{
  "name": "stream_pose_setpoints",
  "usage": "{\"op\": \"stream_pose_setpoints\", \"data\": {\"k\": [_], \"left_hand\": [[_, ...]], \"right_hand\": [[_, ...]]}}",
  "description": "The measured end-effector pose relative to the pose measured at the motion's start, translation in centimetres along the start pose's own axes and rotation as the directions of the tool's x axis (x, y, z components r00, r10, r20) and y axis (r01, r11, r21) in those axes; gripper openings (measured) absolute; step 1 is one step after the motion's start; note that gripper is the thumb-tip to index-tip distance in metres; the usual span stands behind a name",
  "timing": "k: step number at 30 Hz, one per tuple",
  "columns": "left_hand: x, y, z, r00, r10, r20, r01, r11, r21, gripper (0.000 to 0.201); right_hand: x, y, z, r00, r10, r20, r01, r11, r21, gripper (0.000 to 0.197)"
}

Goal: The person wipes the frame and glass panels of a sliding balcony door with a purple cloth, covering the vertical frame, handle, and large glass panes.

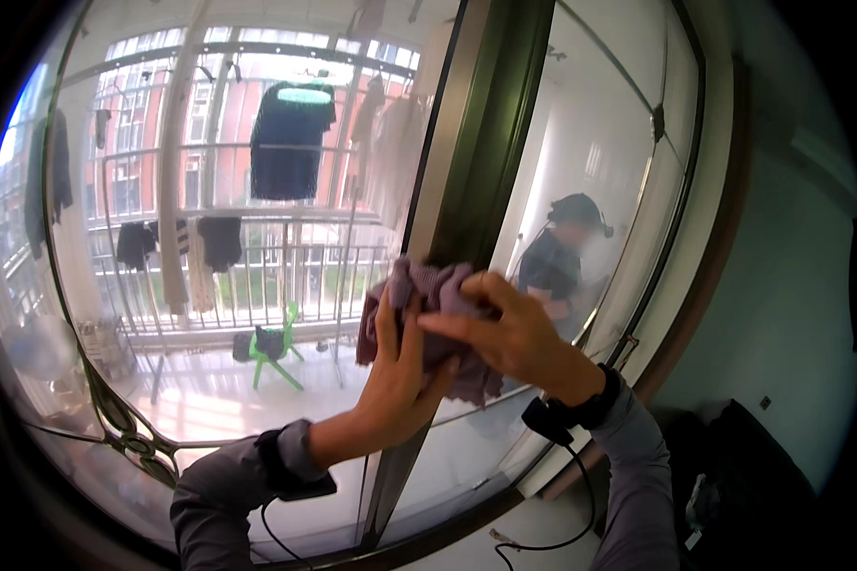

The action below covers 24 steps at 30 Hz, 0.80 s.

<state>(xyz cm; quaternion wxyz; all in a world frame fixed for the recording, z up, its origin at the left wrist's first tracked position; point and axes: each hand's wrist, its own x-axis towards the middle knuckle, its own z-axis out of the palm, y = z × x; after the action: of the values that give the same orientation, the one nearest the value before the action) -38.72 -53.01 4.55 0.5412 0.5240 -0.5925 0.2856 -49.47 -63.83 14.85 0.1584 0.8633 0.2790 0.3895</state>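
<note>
A crumpled mauve cloth is bunched between my two hands in front of the sliding glass door. My left hand supports it from the left, fingers pointing up along its folds and thumb under it. From the right, my right hand grips the cloth's upper part with bent fingers. Its loose edges hang below and to the left of the fingers. Behind the cloth runs the dark metal door frame; whether the cloth touches it I cannot tell.
Glass panes flank the frame; the right one reflects a person. Beyond the left pane are hanging clothes, a railing and a green chair. Cables trail from black wrist devices. A dark pile sits lower right.
</note>
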Motion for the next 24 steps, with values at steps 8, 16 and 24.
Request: {"op": "stream_pose_setpoints", "data": {"k": [8,16,24], "left_hand": [[10.8,-0.7,-5.2,0.985,0.052,0.163,-0.051,0.999,-0.007,0.066],[30.8,1.8,-6.9,0.9,0.338,-0.275,-0.286,0.934,0.213,0.062],[27.8,2.5,-5.1,0.935,0.263,-0.239,-0.238,0.963,0.128,0.067]], "right_hand": [[5.8,5.9,-4.0,0.989,-0.074,-0.128,0.015,0.912,-0.41,0.021],[17.7,15.1,-12.1,0.793,-0.088,-0.603,-0.213,0.887,-0.41,0.036],[16.8,13.0,-11.2,0.836,-0.187,-0.516,-0.17,0.805,-0.568,0.017]]}}
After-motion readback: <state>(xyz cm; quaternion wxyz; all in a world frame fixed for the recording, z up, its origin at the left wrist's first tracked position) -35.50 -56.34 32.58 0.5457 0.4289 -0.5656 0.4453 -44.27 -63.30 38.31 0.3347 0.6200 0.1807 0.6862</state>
